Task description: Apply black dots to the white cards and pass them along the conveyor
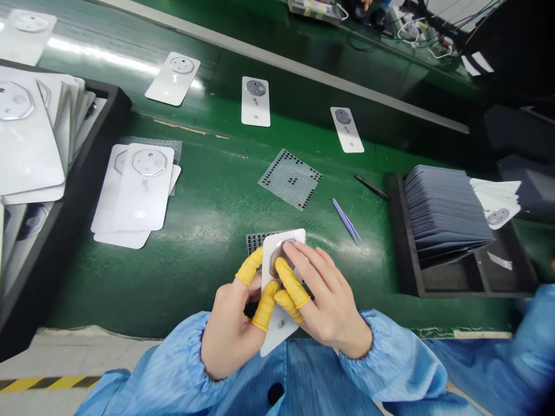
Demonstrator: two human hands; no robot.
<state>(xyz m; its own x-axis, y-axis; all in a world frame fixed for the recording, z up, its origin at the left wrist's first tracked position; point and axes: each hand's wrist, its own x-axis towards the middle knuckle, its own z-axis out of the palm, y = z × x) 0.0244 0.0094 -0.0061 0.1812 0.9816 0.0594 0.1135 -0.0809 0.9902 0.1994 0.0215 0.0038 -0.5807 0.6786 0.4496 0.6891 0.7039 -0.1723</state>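
Observation:
A white phone back cover (281, 329), with a grey octagonal camera ring near its top end, is tilted in front of my body. My left hand (236, 323) grips its left edge, thumb in front and fingers partly behind. My right hand (323, 294) is closed over the right side, fingertips on the camera ring. Yellow finger cots cover some fingers of both hands. Any small part under the right fingertips is hidden. Partly behind the cover lies a sheet of black dots (255, 242). Farther off is a clear sheet with black dots (290, 179), beside purple tweezers (347, 221).
Several covers (145, 196) are stacked on the left, next to a full black tray (99, 127). A black divided tray (405, 260) on the right holds grey sheets (446, 214). More covers (255, 101) lie along the back. A dark pen-like stick (372, 188) and another person's blue sleeve (533, 335) are on the right.

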